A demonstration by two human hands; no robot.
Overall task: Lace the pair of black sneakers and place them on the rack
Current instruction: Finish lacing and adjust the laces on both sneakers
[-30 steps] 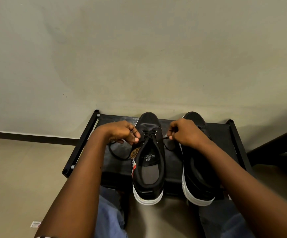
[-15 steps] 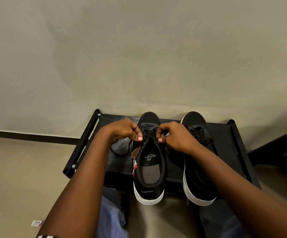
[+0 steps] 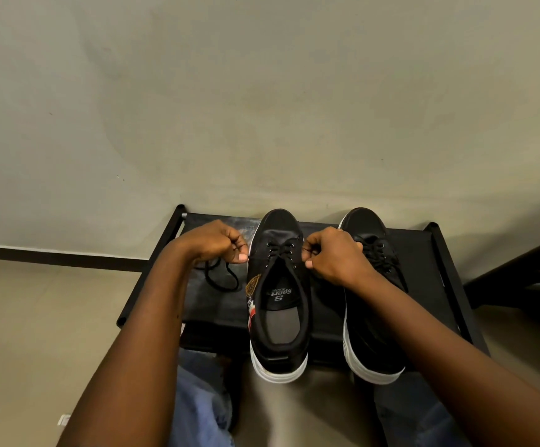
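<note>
Two black sneakers stand side by side on a low black rack (image 3: 436,253) against the wall, heels overhanging its front edge. The left hand (image 3: 213,241) pinches a black lace (image 3: 220,277) left of the left sneaker (image 3: 278,301); the right hand (image 3: 333,253), between it and the right sneaker (image 3: 372,333), pinches the other end. Bare floor (image 3: 52,317) opens leftward.
</note>
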